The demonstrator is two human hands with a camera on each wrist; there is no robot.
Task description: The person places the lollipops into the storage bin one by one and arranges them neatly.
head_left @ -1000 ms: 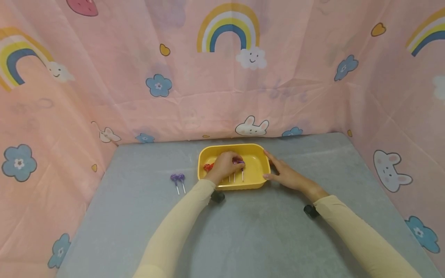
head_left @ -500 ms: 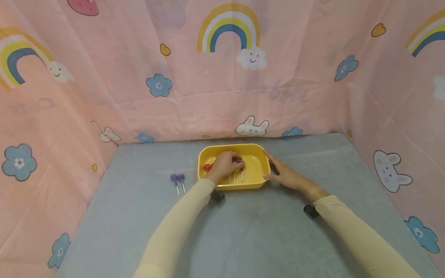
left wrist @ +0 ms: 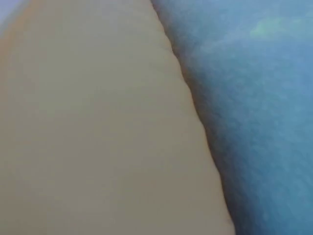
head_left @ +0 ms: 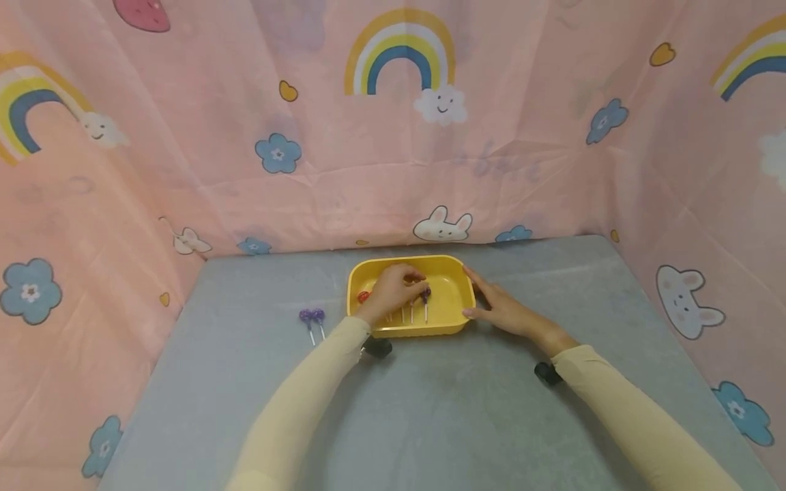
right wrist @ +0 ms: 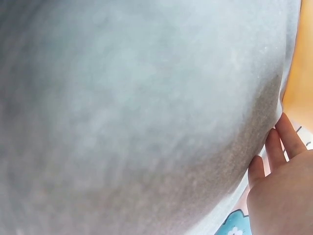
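Note:
A yellow plastic tray (head_left: pixel 424 331) stands near the back of the table. My left hand (head_left: pixel 390 294) reaches over its left half, with thumb and fingertips just beside a dark purple lollipop (head_left: pixel 426 293) lying in it. White sticks of more lollipops show below this hand, which hides their heads. A red lollipop (head_left: pixel 364 296) pokes out at the tray's left end. My right hand (head_left: pixel 510 314) rests against the tray's right end with fingers extended, thumb at the front corner. In the right wrist view, the right hand's fingers (right wrist: pixel 277 149) appear at the right edge.
Two purple lollipops (head_left: pixel 312 316) lie side by side on the grey table cover (head_left: pixel 442 409), left of the tray. Pink printed fabric (head_left: pixel 368 170) hangs behind the table and at both sides. In the left wrist view a cream sleeve (left wrist: pixel 107 122) fills most of the frame.
My left hand has drawn back slightly to the left, and the purple lollipop's head shows more fully beside its fingertips. The right hand stays at the tray's end. The head view has shifted a little.

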